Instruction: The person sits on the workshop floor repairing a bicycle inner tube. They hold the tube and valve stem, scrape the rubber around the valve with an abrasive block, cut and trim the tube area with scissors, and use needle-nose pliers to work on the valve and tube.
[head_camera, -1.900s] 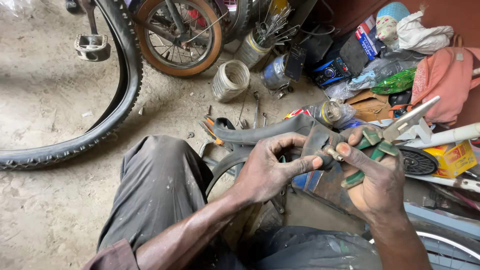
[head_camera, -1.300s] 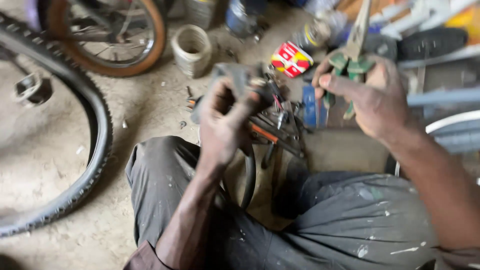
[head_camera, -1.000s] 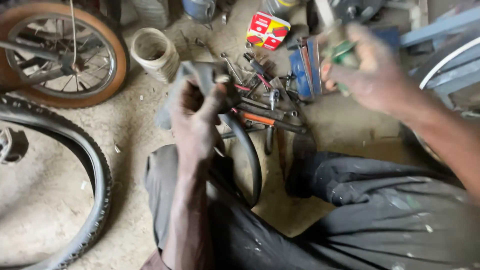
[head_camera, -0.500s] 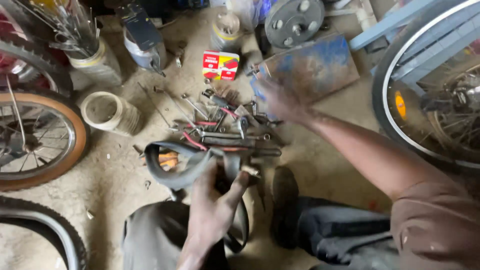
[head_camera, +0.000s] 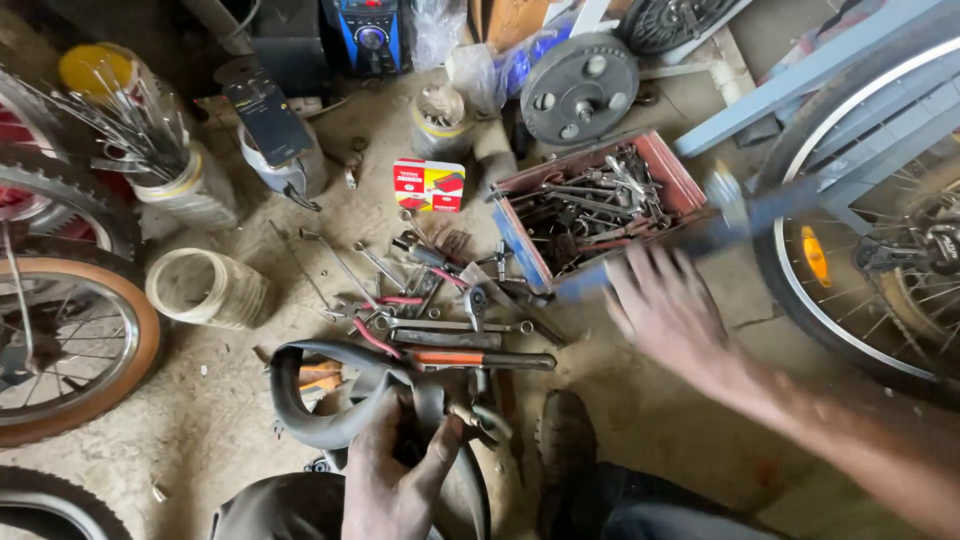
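Left hand clutched a black inner tube while the right reached over the tool tray.

The left hand (head_camera: 395, 480) had its grip clenched around a looped black inner tube (head_camera: 310, 395) low in the view, just above the person's knee. The right hand (head_camera: 670, 315), blurred, hovered with fingers spread and its grip released, just beside the red tray (head_camera: 672, 170) of spanners. Loose tools (head_camera: 440, 320) lay on the dirt floor (head_camera: 200, 420) between tube and tray, an orange-handled one (head_camera: 470, 358) nearest the tube.

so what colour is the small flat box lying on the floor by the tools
The small flat box is red and yellow with white patches, seen clearly in the head view.
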